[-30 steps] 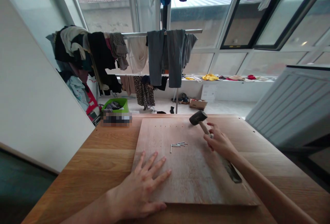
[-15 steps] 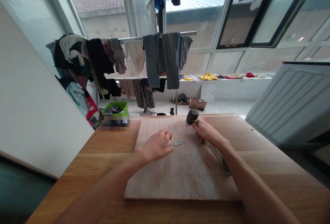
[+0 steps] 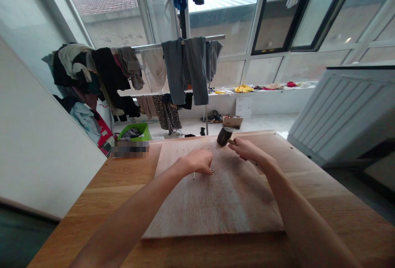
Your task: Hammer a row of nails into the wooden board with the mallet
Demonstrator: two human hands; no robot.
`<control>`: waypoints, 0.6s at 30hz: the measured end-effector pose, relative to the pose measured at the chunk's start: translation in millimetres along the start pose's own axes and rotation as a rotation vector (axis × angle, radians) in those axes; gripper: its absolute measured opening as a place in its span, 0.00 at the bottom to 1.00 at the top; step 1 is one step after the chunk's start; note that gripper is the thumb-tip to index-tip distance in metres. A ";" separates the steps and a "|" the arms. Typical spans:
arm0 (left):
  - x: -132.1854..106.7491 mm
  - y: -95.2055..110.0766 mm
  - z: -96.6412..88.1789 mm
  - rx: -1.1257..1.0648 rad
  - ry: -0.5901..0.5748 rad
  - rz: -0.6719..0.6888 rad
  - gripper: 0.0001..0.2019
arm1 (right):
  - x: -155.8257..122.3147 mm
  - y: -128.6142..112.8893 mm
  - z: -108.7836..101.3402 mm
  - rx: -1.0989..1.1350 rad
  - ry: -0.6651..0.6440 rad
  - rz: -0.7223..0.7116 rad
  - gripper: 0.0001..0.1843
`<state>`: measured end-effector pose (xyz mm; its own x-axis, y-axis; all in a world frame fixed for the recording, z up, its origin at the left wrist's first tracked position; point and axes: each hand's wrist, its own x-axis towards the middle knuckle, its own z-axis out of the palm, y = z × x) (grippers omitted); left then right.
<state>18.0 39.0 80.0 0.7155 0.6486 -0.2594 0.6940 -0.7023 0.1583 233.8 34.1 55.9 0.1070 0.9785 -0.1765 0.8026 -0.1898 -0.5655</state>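
Observation:
My left hand (image 3: 199, 162) is closed, fingertips down at a small group of nails on a wooden board (image 3: 197, 210). Its fingers hide most of them. One loose nail (image 3: 194, 175) shows below the hand, and shiny ends poke out at the fingertips. My right hand (image 3: 245, 149) grips the handle of a mallet with a dark head (image 3: 224, 136), held over the board's far right part. Much of the handle is hidden by the hand and forearm. A row of small dark dots (image 3: 189, 150) runs along the board's far edge.
The board lies on a wooden table (image 3: 114, 190). Past the table's far edge stand a green basket (image 3: 140, 131) with cloth in it, a drying rack hung with clothes (image 3: 185, 70), and a cardboard box (image 3: 233, 122). A white ribbed panel (image 3: 345, 107) stands at the right.
My left hand has closed over the nails, its fingers now covering most of them. My right hand still holds the mallet. The whole view has shifted slightly.

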 end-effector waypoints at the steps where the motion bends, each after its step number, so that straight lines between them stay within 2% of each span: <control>1: 0.9 -1.9 0.8 -0.023 0.028 -0.004 0.03 | 0.2 1.6 -2.8 0.003 0.006 0.001 0.11; 4: 10.9 -10.3 6.5 -0.184 0.129 0.006 0.03 | 1.4 5.1 -8.7 0.008 0.030 0.011 0.13; 8: 42.3 -20.8 21.7 -0.560 0.331 0.042 0.07 | 1.9 7.2 -8.7 0.035 0.060 0.039 0.15; 12: 80.6 -18.3 36.5 -0.863 0.584 -0.096 0.13 | -2.3 7.6 -2.5 0.119 0.011 0.049 0.09; 14: 95.2 -12.9 40.7 -0.923 0.649 -0.115 0.11 | -4.2 8.0 0.0 0.169 -0.023 0.048 0.07; 18: 107.2 -4.7 45.1 -0.849 0.668 0.010 0.07 | -4.8 10.7 -1.1 0.264 0.001 0.038 0.08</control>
<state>87.8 98.6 8.5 0.4415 0.8533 0.2773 0.3323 -0.4426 0.8329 242.5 27.5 51.6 0.1349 0.9703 -0.2009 0.6171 -0.2409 -0.7491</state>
